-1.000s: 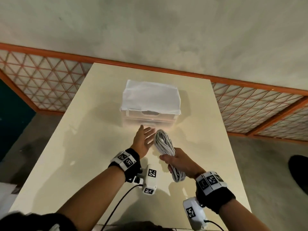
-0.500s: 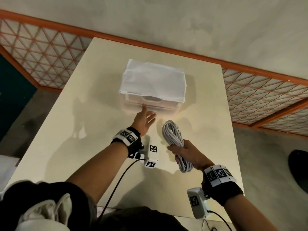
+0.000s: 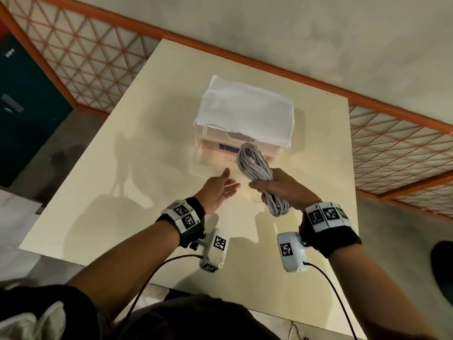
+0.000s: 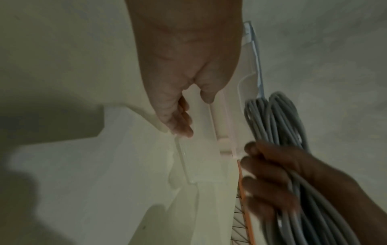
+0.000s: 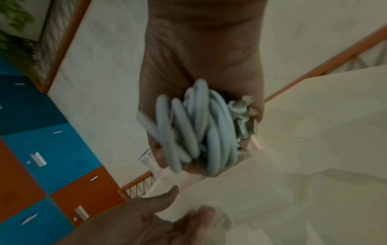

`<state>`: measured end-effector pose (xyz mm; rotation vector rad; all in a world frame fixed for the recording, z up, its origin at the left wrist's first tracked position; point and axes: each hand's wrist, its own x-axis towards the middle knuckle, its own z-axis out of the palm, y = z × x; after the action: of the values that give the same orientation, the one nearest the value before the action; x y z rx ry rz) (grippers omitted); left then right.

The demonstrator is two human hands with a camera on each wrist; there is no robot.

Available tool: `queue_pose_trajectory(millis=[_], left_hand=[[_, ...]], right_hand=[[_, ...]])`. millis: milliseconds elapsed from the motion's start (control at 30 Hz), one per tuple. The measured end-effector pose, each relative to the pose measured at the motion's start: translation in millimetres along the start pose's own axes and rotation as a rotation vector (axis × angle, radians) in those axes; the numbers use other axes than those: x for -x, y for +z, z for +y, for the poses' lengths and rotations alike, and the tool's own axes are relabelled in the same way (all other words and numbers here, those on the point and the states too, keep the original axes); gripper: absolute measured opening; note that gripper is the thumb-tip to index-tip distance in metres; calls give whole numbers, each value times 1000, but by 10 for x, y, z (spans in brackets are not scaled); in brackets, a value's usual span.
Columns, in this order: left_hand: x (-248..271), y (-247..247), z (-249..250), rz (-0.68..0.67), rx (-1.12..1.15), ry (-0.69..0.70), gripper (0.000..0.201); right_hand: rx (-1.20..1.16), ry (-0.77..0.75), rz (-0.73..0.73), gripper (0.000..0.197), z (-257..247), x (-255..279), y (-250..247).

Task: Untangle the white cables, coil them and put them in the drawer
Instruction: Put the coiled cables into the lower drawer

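Observation:
A coil of white cables [image 3: 253, 166] is gripped round its middle by my right hand [image 3: 266, 190], which holds it above the table just in front of the drawer unit [image 3: 247, 119], a clear plastic box with a white cloth on top. The unit's lower clear drawer [image 3: 210, 163] stands pulled out towards me. The top loop of the coil hangs over the drawer's right part. My left hand [image 3: 226, 185] is open with straight fingers just short of the drawer's front edge. In the right wrist view the coil [image 5: 194, 132] shows its plugs at the right.
The cream table [image 3: 147, 168] carries only the drawer unit. Its edges fall off to grey floor on the left and right. Blue cabinets [image 3: 22, 106] stand at far left. An orange lattice railing [image 3: 85, 52] runs behind the table.
The lower drawer has come out towards me and my left hand has drawn back from it. My right hand has carried the coil forward and up to the drawer.

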<state>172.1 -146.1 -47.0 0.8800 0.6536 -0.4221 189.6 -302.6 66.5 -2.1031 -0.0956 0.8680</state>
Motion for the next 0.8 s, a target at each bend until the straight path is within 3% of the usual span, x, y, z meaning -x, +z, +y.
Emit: queue_pose_trajectory(millis=[100,167,333,400,467,600,700,800], left_hand=[[98,-64,7,-11,-1,-12,34],[161,-97,12,-17,10,-15,35],[248,-175,-56,-35,91,-42,29],[252,-189,-50,-36,96,-44,28],[261,-187,-31,-32,86,-50,28],[303,-179,2,-30,55,-55,30],[329,-167,20,-36,29,-59,30],[330,-171,12,-39,7,-47,33]], right_hand=[[127,-54,-69,11,-178,-267,43],[198,-62,-107,26,-210,-482,79],[539,114,-223,40,-168,-931,88],[549,170,-265,44,-162,-1041,94],[411,249,-289,44,-93,-1140,104],[-26,405,-267,25,47,-1167,138],[-192,415,-122,22,96,-1174,155],[-185,297,69,14,115,-1142,214]])
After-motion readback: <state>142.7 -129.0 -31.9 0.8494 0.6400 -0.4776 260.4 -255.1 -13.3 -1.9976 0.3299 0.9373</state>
